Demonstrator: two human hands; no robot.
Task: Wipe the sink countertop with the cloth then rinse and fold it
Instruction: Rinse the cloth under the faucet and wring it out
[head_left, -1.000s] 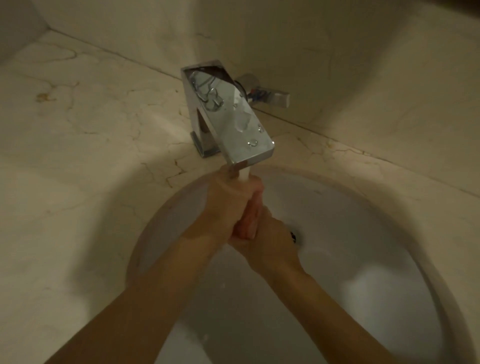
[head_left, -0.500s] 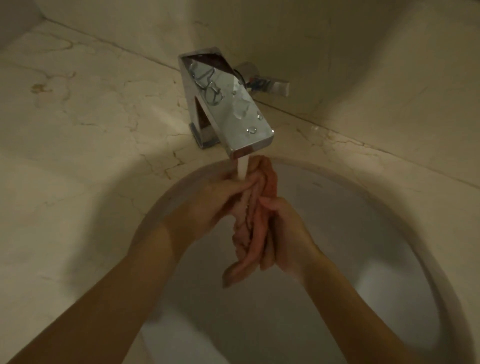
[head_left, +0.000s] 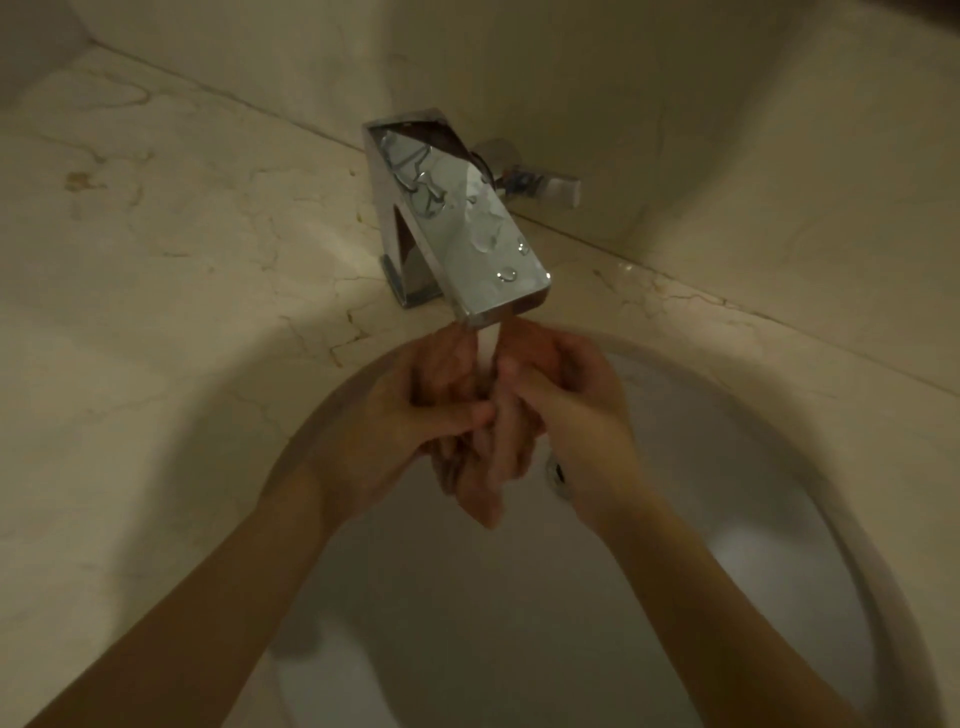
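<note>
Rinsing cloth (head_left: 480, 467) under running tap (head_left: 462, 228), both hands over the sink (head_left: 810, 467).

Left hand (head_left: 410, 436) and right hand (head_left: 571, 410) are pressed together just below the spout, fingers of both clenched on the pinkish cloth bunched between them. Water stream (head_left: 488, 345) falls from the spout end straight onto the top of the cloth, between the two hands. Lower end of the cloth hangs out beneath the hands above the basin, blurred. Drain (head_left: 556, 470) partly visible just right of the cloth, behind the right wrist. Tap top is spotted with droplets; its lever (head_left: 540, 184) sticks out to the right. Marble tabletop (head_left: 182, 291) surrounds the basin, veined, with a small brown stain (head_left: 78, 180) at far left.
</note>
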